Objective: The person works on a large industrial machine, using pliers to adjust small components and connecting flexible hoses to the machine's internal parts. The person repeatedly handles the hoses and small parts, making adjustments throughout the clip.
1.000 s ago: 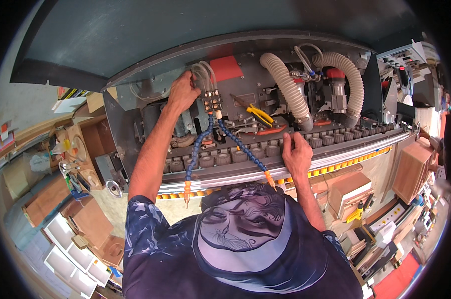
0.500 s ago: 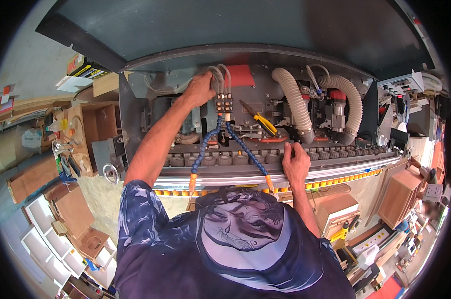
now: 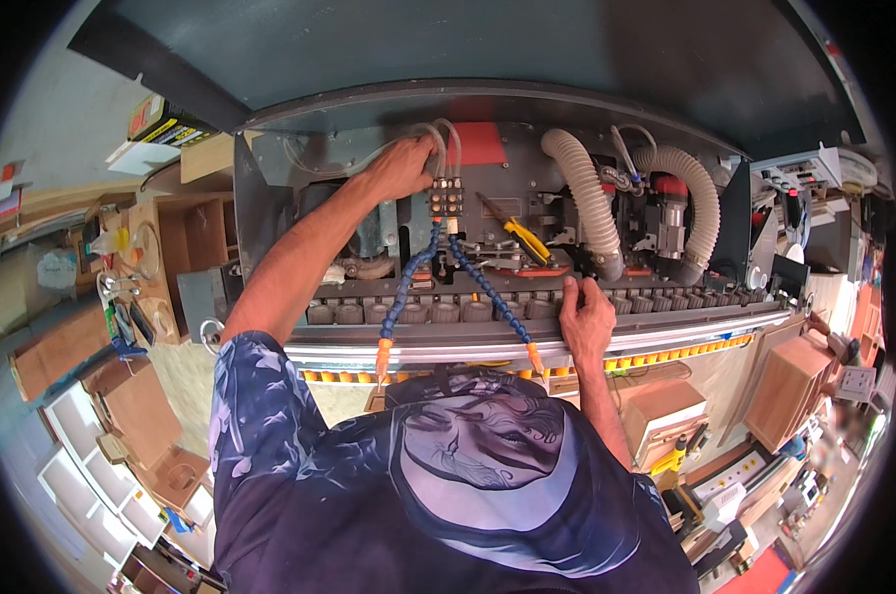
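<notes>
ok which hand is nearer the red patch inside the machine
Left: the left hand is just left of the red patch, beside the clear tubes; the right hand is farther off, over the silver front rail.

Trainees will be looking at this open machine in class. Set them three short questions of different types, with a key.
1. True or false: the left hand is nearer the small dark hose block than the right hand is.
2. Where does the yellow-and-black hand tool lie?
A: in the left hand
B: inside the machine
C: on the shirt
3. How many thick, pale ribbed hoses show in the machine?

Key: 1 true; 2 B; 3 two.
</notes>
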